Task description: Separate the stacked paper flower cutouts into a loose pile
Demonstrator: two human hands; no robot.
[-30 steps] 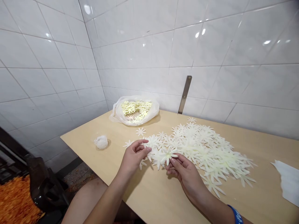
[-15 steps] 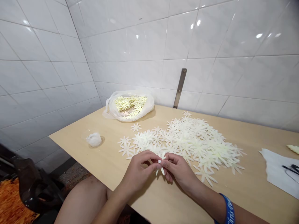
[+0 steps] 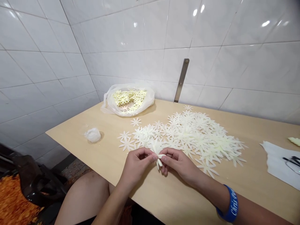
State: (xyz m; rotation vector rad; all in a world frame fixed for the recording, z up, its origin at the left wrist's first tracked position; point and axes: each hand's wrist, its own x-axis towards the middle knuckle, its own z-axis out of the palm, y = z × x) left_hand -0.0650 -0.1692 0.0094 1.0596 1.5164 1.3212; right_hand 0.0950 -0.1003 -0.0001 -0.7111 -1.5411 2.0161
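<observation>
Between my two hands, over the front part of the table, is a pale flower-shaped cutout with long narrow petals, some bent or folded. My left hand is closed, pinching its left side between thumb and index finger. On the other side my right hand pinches it too, with the lower fingers curled beneath. Just beyond my fingers spreads a heap of similar white flower cutouts, several lying singly at its edges. The fingertips partly cover the held cutout.
A translucent plastic bag of yellowish cutouts stands at the back of the table. At left is a small clump of white material. White paper with a black item lies right. Behind rises a tiled wall with a metal bracket.
My hands still pinch the flower cutout, which has turned, with a petal now lying sideways between the fingertips. The whole view has shifted slightly; the heap and bag look unchanged.
</observation>
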